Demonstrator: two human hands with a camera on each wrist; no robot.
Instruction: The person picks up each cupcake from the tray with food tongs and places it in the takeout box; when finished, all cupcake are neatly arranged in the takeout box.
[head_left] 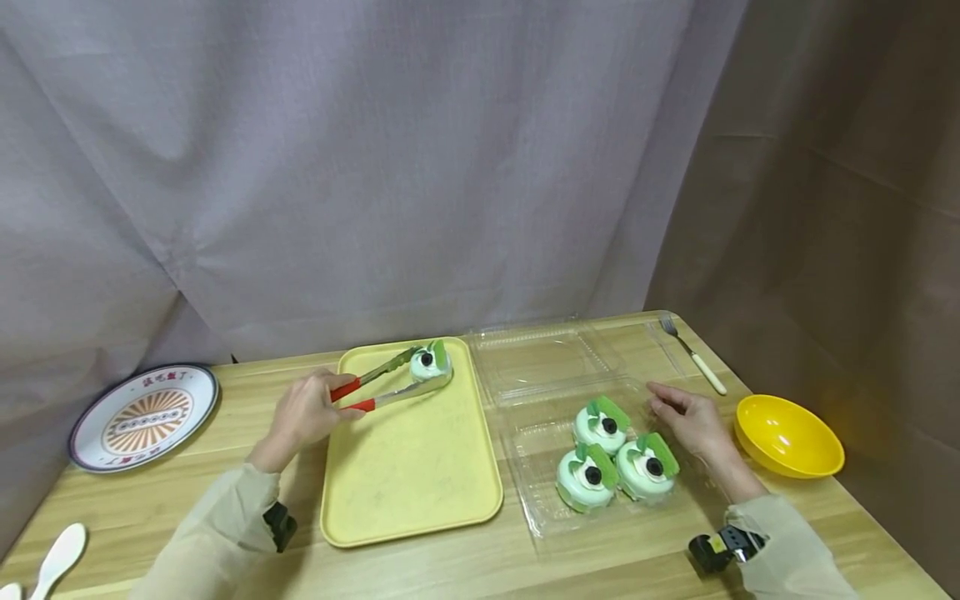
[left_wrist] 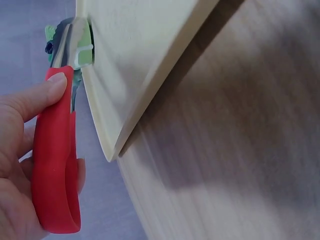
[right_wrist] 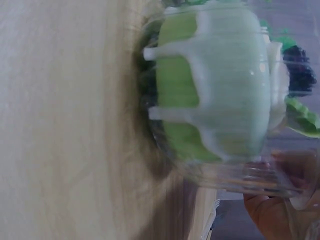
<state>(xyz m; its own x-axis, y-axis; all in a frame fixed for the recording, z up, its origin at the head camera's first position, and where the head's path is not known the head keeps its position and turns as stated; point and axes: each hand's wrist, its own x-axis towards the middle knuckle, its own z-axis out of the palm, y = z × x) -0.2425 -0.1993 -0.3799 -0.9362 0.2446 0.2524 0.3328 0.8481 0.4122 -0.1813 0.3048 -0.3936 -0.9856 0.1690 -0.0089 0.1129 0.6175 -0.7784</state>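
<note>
My left hand (head_left: pixel 303 412) grips red-handled metal tongs (left_wrist: pixel 54 150), its thumb lying along the handle in the left wrist view. The tong arms reach either side of a small pale-green cake (head_left: pixel 427 371) with a dark berry on top, at the far right corner of the yellow tray (head_left: pixel 408 483). At the right edge of an opened clear plastic box (head_left: pixel 536 492), my right hand (head_left: pixel 693 425) pinches the rim. Inside the box sit three similar cakes (head_left: pixel 587 483) with green toppers; one cake (right_wrist: pixel 225 85) fills much of the right wrist view through the clear wall.
A patterned oval plate (head_left: pixel 146 421) lies at the left, with white spoons (head_left: pixel 60 558) nearer the front. The box's clear lid (head_left: pixel 547 358) spreads behind it. A fork (head_left: pixel 693 354) and a yellow bowl (head_left: pixel 787 437) lie at the right, near the curtain (head_left: pixel 825 250).
</note>
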